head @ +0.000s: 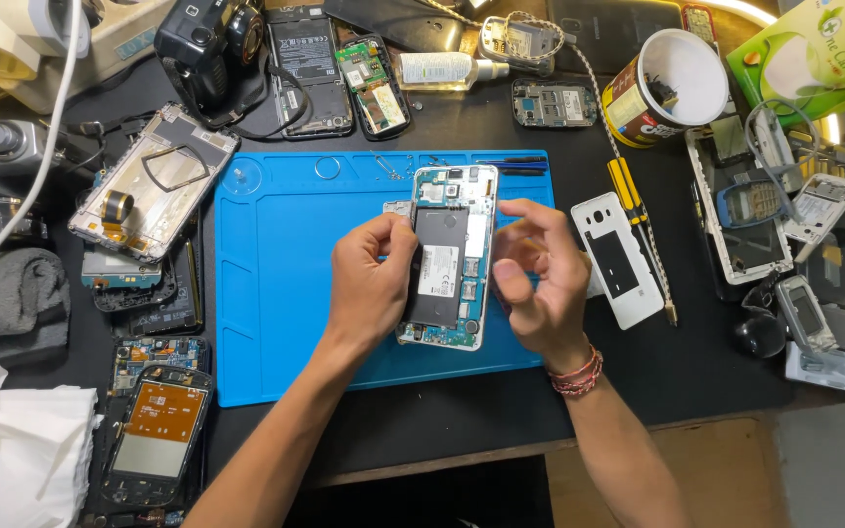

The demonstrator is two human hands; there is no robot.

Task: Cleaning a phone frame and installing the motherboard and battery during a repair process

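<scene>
An opened smartphone (450,256) with its back removed lies face down on a blue repair mat (276,284), showing its circuit board and a dark battery (439,264). My left hand (369,284) grips the phone's left edge, thumb on the battery. My right hand (538,279) rests against the phone's right edge, fingers curled over the side. The white back cover (618,259) lies just right of the mat.
Around the mat lie several dismantled phones, a screen frame (154,181), a black camera (209,44), a yellow-handled screwdriver (630,196), a paper cup (665,86), a small bottle (442,68) and white tissue (17,445). The table's front edge (442,460) is near my forearms.
</scene>
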